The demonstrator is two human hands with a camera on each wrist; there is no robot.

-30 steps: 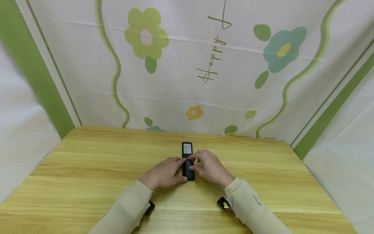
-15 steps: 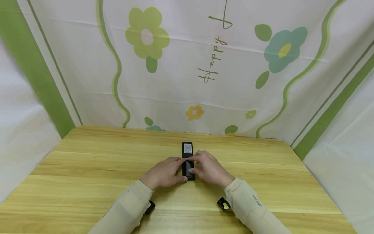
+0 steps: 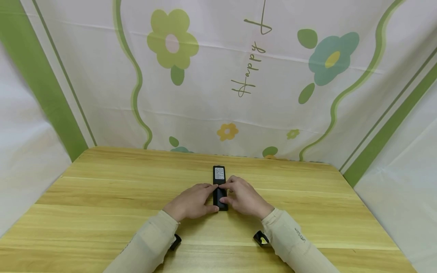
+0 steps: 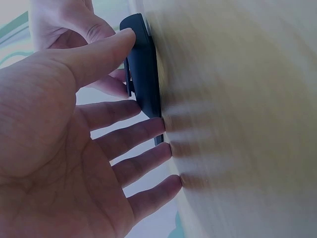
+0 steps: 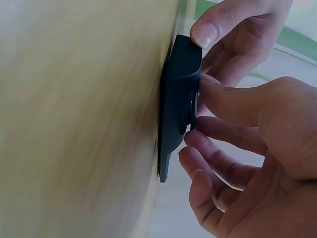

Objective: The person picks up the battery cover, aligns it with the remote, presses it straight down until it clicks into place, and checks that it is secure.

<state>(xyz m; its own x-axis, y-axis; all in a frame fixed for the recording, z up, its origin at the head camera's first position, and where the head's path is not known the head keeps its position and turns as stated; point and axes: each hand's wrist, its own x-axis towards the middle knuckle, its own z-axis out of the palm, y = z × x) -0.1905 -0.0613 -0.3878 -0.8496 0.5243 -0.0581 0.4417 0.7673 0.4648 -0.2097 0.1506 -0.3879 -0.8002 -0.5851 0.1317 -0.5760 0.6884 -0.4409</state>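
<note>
A black remote control (image 3: 219,181) lies back side up on the table, a white printed label on its far half. Over its near half sits a battery cover (image 5: 194,104), slightly raised, with a thin gap beneath it in the right wrist view. My right hand (image 3: 244,197) pinches the cover between thumb and fingertips. From the left, my left hand (image 3: 191,201) steadies the remote, its fingers nearly straight. The left thumb (image 4: 111,52) rests at the near end, while the left index fingertip touches near the cover's far edge. The battery compartment under the cover is hidden.
Beside the right sleeve lies a small black item with a yellow patch (image 3: 261,239). Another small black item (image 3: 175,242) is partly covered by the left sleeve. A flower-print cloth (image 3: 211,94) hangs behind the wooden table (image 3: 112,182).
My right thumb has shifted slightly toward the near end of the cover, and the right fingers have moved a little. The left hand and the remote have stayed in place.
</note>
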